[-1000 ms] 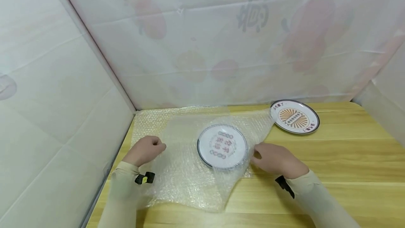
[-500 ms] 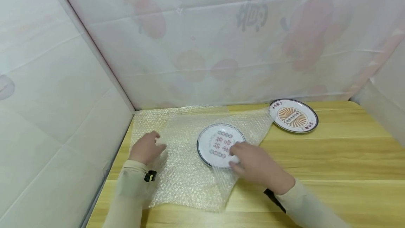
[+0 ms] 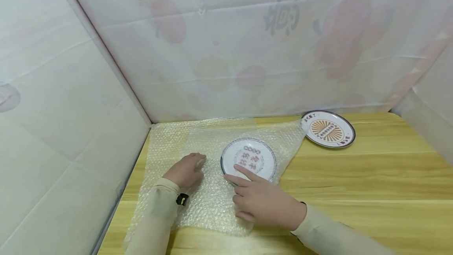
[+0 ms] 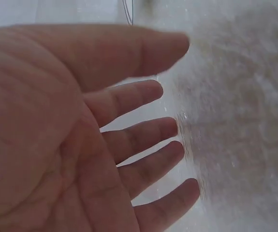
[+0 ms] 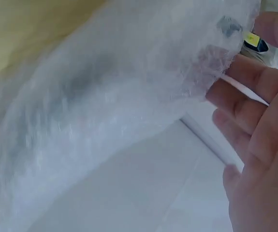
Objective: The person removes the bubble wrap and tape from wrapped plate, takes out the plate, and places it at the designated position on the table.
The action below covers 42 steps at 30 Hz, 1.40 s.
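Note:
A white plate (image 3: 248,158) with a dark rim and red characters lies under clear bubble wrap (image 3: 212,207), which spreads over the table's left half. My right hand (image 3: 267,202) reaches over the plate's near edge, two fingers spread out across it. In the right wrist view, that hand's fingertips overlap the edge of the wrap (image 5: 129,82), with a gap between thumb and index finger. My left hand (image 3: 185,171) rests on the wrap left of the plate. Its fingers (image 4: 139,137) are spread in the left wrist view, palm visible, nothing held.
A second plate (image 3: 328,129) with an orange sunburst stands at the back right, a corner of wrap overlapping its left rim. Pale printed cloth walls (image 3: 226,70) rise behind and at both sides of the wooden table (image 3: 371,192).
My right hand has come from the plate's right side leftward across its near edge, fingers spreading. The left hand has uncurled and moved right, closer to the plate.

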### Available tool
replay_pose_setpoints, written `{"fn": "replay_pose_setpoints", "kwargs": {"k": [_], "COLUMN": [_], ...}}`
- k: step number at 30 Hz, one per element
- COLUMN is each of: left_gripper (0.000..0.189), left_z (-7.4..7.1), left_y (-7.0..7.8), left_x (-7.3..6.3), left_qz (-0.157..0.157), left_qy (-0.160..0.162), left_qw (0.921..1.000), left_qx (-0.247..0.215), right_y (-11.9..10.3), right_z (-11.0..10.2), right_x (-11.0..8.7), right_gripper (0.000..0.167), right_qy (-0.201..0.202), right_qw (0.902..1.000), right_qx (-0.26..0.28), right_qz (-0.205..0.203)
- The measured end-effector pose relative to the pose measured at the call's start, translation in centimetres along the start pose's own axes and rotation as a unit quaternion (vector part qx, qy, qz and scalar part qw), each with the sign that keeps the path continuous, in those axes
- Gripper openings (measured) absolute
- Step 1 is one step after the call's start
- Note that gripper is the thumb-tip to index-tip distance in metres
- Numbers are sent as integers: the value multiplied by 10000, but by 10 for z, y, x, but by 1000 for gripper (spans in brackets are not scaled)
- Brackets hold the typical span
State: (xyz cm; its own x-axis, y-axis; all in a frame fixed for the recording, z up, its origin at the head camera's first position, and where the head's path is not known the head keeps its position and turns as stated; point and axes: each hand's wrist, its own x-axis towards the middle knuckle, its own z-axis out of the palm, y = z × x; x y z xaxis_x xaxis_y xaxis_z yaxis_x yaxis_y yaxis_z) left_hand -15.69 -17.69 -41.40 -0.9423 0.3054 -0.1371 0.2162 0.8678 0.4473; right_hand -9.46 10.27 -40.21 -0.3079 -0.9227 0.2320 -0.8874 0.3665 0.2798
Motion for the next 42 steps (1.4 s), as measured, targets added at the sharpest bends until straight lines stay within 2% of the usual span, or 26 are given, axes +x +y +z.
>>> {"fn": "replay_pose_setpoints", "kwargs": {"k": [5,10,13,16,18,19,22,24,25,27,31,34,36,39,40,42], "left_gripper": [62,61,60,59,58,58,58,57,57,56,54,48,43,40,40,43], "left_z": [1,1,1,2,2,2,1,0,0,0,0,0,0,-2,-3,-6], "left_y": [0,3,5,7,7,7,8,9,9,8,5,3,0,-4,-6,-11], "left_x": [-1,-1,0,-1,-2,-2,-3,-4,-4,-5,-5,-4,-2,0,0,1], "left_qz": [91,128,110,85,79,69,55,35,19,11,-1,47,17,-316,-503,-899], "left_qy": [-172,-173,-151,-134,-108,-103,-81,-72,-78,-82,-114,-56,113,498,622,800], "left_qw": [9996,9994,9995,9997,9997,9998,9998,9999,9999,9999,9999,9999,9999,9983,9968,9927], "left_qx": [202,287,251,204,186,172,155,123,102,92,106,101,74,-16,-51,-108], "right_y": [4,2,-2,-9,-14,-16,-19,-18,-17,-12,-4,10,28,65,79,103], "right_z": [-12,-24,-33,-43,-48,-50,-53,-53,-53,-51,-42,-30,-25,-15,-11,-1], "right_x": [-11,-36,-52,-67,-77,-81,-94,-102,-106,-113,-128,-137,-139,-136,-135,-134], "right_gripper": [32,36,36,37,42,46,60,64,64,58,32,28,21,13,14,18], "right_qy": [-78,10,10,-259,-574,-754,-1189,-1436,-1558,-1777,-1959,-1849,-1922,-1848,-1761,-1440], "right_qw": [9986,9971,9950,9898,9799,9716,9377,9194,9138,9097,9117,9140,9010,8789,8847,8897], "right_qx": [-523,-666,-716,-651,-404,-234,196,395,468,563,1079,1721,2308,2753,2617,2258], "right_qz": [100,374,699,1244,1870,2229,3259,3640,3722,3710,3446,3175,3129,3430,3432,3697]}}
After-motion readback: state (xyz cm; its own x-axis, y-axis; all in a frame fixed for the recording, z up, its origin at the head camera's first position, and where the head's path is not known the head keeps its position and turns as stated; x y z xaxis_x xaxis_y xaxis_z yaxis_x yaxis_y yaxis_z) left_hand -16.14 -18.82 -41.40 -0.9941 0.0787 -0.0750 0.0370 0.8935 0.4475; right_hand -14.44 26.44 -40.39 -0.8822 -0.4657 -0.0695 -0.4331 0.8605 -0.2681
